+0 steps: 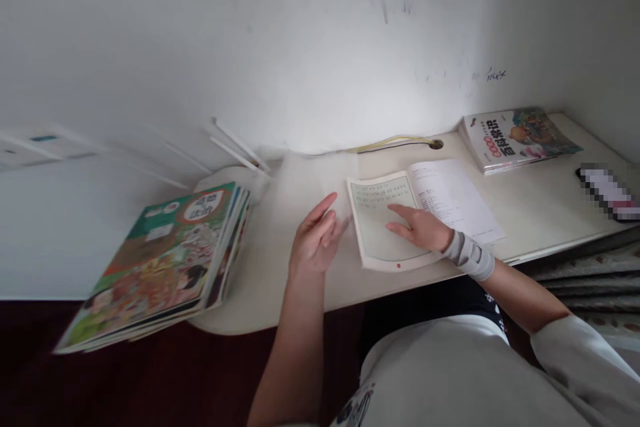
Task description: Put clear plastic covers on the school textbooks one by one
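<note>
An open booklet (383, 240) lies on the white desk, its left page pale green with rows of printed characters and its right page white with printed lines. Over the left page is my right hand (423, 227), index finger and thumb stretched apart, nothing in its grasp; whether the fingertips touch the paper I cannot tell. A grey wrap goes round that wrist. Just left of the booklet, my left hand (316, 237) is raised with its fingers loosely bent and apart, and no object shows in it. A whitish blur lies behind that hand.
On the desk's left end, a stack of picture books (165, 253) juts past the edge. More books (520, 137) are piled at the back right, near a phone (607, 193). Cables (395, 143) run along the wall to a desk hole (437, 144).
</note>
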Demonstrator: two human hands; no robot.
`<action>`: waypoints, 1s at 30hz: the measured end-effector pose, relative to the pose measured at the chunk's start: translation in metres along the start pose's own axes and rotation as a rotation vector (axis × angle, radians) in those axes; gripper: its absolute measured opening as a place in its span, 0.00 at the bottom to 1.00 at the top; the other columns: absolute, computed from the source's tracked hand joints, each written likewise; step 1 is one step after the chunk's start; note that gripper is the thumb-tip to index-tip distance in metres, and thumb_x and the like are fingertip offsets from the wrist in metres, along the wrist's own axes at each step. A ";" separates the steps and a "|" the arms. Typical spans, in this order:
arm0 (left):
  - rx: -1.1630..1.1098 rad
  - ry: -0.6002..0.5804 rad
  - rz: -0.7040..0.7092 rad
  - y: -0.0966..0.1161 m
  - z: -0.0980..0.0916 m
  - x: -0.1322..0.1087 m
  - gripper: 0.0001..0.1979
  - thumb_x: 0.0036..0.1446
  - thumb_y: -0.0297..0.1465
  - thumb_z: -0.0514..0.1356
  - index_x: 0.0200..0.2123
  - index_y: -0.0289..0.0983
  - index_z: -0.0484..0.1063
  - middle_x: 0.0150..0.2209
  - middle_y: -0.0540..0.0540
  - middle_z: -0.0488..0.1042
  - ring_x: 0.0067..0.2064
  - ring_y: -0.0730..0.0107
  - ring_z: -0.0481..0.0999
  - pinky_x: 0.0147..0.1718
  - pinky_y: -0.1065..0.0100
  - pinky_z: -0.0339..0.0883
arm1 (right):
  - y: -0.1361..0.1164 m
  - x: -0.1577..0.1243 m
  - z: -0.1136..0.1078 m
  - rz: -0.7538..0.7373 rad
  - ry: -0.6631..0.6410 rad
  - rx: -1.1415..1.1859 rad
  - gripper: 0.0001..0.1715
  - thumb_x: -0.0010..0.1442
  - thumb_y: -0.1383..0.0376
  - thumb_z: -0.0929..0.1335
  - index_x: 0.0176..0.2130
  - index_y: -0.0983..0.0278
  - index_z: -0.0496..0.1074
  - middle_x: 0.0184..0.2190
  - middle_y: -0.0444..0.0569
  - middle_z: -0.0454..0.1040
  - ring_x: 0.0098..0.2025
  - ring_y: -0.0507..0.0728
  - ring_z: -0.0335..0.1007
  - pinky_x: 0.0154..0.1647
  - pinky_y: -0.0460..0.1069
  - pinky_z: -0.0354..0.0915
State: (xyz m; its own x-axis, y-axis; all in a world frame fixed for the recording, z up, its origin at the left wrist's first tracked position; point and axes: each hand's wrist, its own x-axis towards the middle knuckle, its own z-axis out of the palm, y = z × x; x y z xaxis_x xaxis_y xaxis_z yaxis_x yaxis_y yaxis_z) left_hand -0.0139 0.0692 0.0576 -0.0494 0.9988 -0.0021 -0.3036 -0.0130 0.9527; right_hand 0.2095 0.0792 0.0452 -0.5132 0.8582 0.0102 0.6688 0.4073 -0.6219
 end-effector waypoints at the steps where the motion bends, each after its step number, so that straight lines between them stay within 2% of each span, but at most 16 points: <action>1: -0.097 -0.031 0.022 0.005 0.011 0.001 0.16 0.52 0.29 0.60 0.46 0.44 0.74 0.11 0.62 0.47 0.18 0.83 0.55 0.48 0.57 0.66 | -0.003 -0.003 -0.003 0.012 0.001 0.091 0.35 0.63 0.49 0.56 0.61 0.66 0.55 0.55 0.56 0.67 0.55 0.59 0.65 0.55 0.55 0.61; 5: -0.363 -0.123 0.158 0.021 0.056 -0.003 0.14 0.56 0.24 0.55 0.40 0.47 0.75 0.13 0.61 0.47 0.20 0.84 0.57 0.55 0.47 0.59 | -0.015 -0.013 -0.028 0.034 0.081 0.471 0.39 0.63 0.47 0.55 0.63 0.68 0.47 0.52 0.59 0.69 0.52 0.59 0.68 0.50 0.56 0.65; 8: -0.453 -0.196 0.148 0.026 0.089 -0.008 0.15 0.58 0.23 0.53 0.40 0.47 0.74 0.15 0.61 0.48 0.19 0.85 0.55 0.55 0.45 0.58 | -0.018 -0.022 -0.056 0.049 0.194 0.690 0.41 0.62 0.48 0.56 0.64 0.66 0.40 0.54 0.58 0.67 0.52 0.58 0.68 0.47 0.55 0.68; 10: -0.445 -0.218 0.103 0.026 0.104 -0.009 0.15 0.59 0.23 0.51 0.39 0.46 0.74 0.14 0.60 0.47 0.18 0.84 0.54 0.55 0.45 0.59 | -0.012 -0.030 -0.072 0.038 0.256 0.753 0.42 0.60 0.51 0.61 0.64 0.63 0.41 0.53 0.55 0.69 0.50 0.57 0.69 0.48 0.56 0.68; 12: -0.427 -0.208 0.084 0.023 0.109 -0.009 0.15 0.60 0.23 0.50 0.38 0.46 0.74 0.14 0.60 0.45 0.18 0.84 0.53 0.55 0.47 0.60 | 0.001 -0.039 -0.082 0.027 0.298 0.809 0.44 0.55 0.55 0.66 0.63 0.61 0.43 0.49 0.52 0.72 0.46 0.57 0.72 0.47 0.57 0.68; 15: -0.417 -0.145 0.136 0.019 0.090 -0.011 0.13 0.59 0.25 0.53 0.38 0.46 0.74 0.14 0.60 0.47 0.18 0.84 0.53 0.55 0.48 0.61 | 0.031 -0.054 -0.085 0.081 0.313 0.930 0.41 0.50 0.60 0.68 0.60 0.60 0.51 0.39 0.47 0.76 0.37 0.56 0.75 0.40 0.55 0.71; 17: -0.361 -0.075 0.195 0.015 0.059 -0.015 0.10 0.56 0.26 0.55 0.36 0.46 0.74 0.14 0.61 0.50 0.18 0.83 0.53 0.56 0.49 0.60 | 0.056 -0.063 -0.081 0.156 0.337 0.991 0.35 0.47 0.62 0.69 0.54 0.61 0.59 0.36 0.46 0.77 0.34 0.55 0.75 0.36 0.53 0.71; 19: -0.217 0.027 0.242 0.011 0.015 -0.020 0.08 0.52 0.28 0.59 0.35 0.46 0.75 0.13 0.61 0.53 0.19 0.82 0.56 0.55 0.53 0.61 | 0.079 -0.068 -0.073 0.238 0.390 1.022 0.30 0.45 0.64 0.69 0.49 0.62 0.63 0.34 0.46 0.78 0.32 0.55 0.75 0.33 0.51 0.71; 20: -0.113 0.080 0.240 0.009 -0.009 -0.024 0.08 0.49 0.30 0.61 0.35 0.45 0.75 0.12 0.61 0.54 0.19 0.81 0.57 0.53 0.56 0.64 | 0.089 -0.070 -0.069 0.273 0.418 1.029 0.29 0.44 0.64 0.69 0.48 0.62 0.64 0.34 0.46 0.78 0.31 0.55 0.75 0.32 0.50 0.71; 22: 0.161 0.103 0.085 0.010 -0.055 -0.030 0.10 0.44 0.32 0.63 0.34 0.43 0.75 0.10 0.61 0.52 0.18 0.78 0.58 0.48 0.58 0.68 | 0.105 -0.070 -0.060 0.315 0.468 1.030 0.28 0.43 0.65 0.69 0.46 0.62 0.65 0.34 0.46 0.78 0.32 0.55 0.75 0.31 0.50 0.70; 23: 0.346 0.112 -0.007 0.012 -0.075 -0.032 0.11 0.43 0.33 0.64 0.34 0.41 0.75 0.10 0.60 0.55 0.19 0.77 0.60 0.44 0.58 0.69 | 0.112 -0.068 -0.056 0.324 0.488 1.023 0.27 0.43 0.65 0.69 0.46 0.62 0.65 0.34 0.45 0.78 0.32 0.55 0.75 0.31 0.50 0.70; 25: 0.813 0.214 -0.088 0.020 -0.101 -0.036 0.15 0.44 0.36 0.62 0.38 0.38 0.75 0.14 0.56 0.63 0.22 0.71 0.66 0.38 0.56 0.70 | 0.122 -0.064 -0.049 0.322 0.504 0.984 0.28 0.44 0.64 0.69 0.47 0.62 0.65 0.35 0.46 0.78 0.34 0.56 0.75 0.33 0.51 0.71; 26: 1.037 0.282 -0.072 0.024 -0.104 -0.037 0.16 0.46 0.36 0.61 0.40 0.37 0.74 0.17 0.53 0.68 0.24 0.67 0.68 0.36 0.55 0.70 | 0.127 -0.062 -0.046 0.312 0.510 0.946 0.28 0.44 0.63 0.69 0.47 0.62 0.64 0.36 0.47 0.78 0.36 0.57 0.75 0.35 0.52 0.71; 28: 1.357 0.369 0.088 0.025 -0.092 -0.038 0.17 0.50 0.36 0.58 0.43 0.38 0.73 0.26 0.48 0.74 0.30 0.61 0.72 0.37 0.53 0.69 | 0.135 -0.059 -0.042 0.289 0.554 0.808 0.28 0.46 0.61 0.68 0.47 0.62 0.64 0.41 0.50 0.76 0.41 0.59 0.74 0.41 0.56 0.70; 29: 1.429 0.367 0.211 0.020 -0.076 -0.038 0.16 0.52 0.35 0.56 0.44 0.38 0.73 0.31 0.45 0.75 0.34 0.59 0.73 0.39 0.53 0.69 | 0.139 -0.059 -0.039 0.281 0.594 0.699 0.27 0.47 0.59 0.68 0.47 0.63 0.65 0.44 0.53 0.75 0.44 0.60 0.72 0.45 0.58 0.69; 30: 1.430 0.279 0.332 0.010 -0.056 -0.038 0.16 0.55 0.35 0.53 0.45 0.38 0.72 0.36 0.43 0.75 0.39 0.59 0.74 0.42 0.55 0.68 | 0.142 -0.060 -0.037 0.277 0.641 0.571 0.27 0.48 0.57 0.68 0.47 0.64 0.66 0.46 0.56 0.73 0.48 0.61 0.70 0.49 0.59 0.66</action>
State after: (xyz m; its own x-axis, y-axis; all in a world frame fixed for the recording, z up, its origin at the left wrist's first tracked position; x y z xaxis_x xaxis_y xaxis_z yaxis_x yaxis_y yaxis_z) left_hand -0.0685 0.0286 0.0499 -0.1532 0.9167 0.3691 0.9143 -0.0102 0.4049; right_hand 0.3556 0.0974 -0.0148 0.1397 0.9816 0.1302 0.2674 0.0892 -0.9595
